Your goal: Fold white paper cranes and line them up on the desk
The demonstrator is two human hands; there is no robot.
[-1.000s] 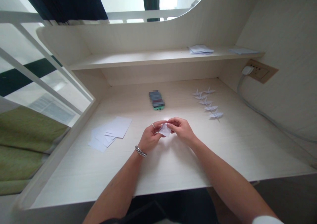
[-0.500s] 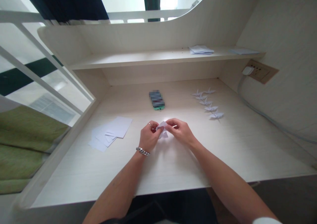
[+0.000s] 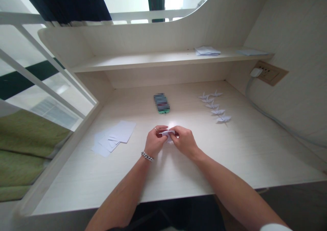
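Observation:
A small piece of folded white paper (image 3: 168, 133) is held between my two hands over the middle of the desk. My left hand (image 3: 154, 140), with a ring and a chain bracelet, pinches its left side. On its right side, the thumb and fingers of my right hand (image 3: 184, 139) are closed. Fingers cover part of the paper, so its full shape is hidden. Several white folded paper cranes (image 3: 218, 112) stand in a slanting row to the right of my hands. Left of them lie loose sheets of white paper (image 3: 122, 130), overlapping.
A phone (image 3: 161, 103), blurred out, lies beyond my hands on the desk (image 3: 107, 183). Above runs a shelf (image 3: 138, 61) bearing a stack of white paper (image 3: 207, 50). At right, a cable (image 3: 276, 119) hangs from a plug in the wall socket (image 3: 271, 73).
The folded paper has tipped between my fingers, showing a flatter, narrower top edge. My right hand has turned slightly and moved a little down. The cranes and loose sheets stay put.

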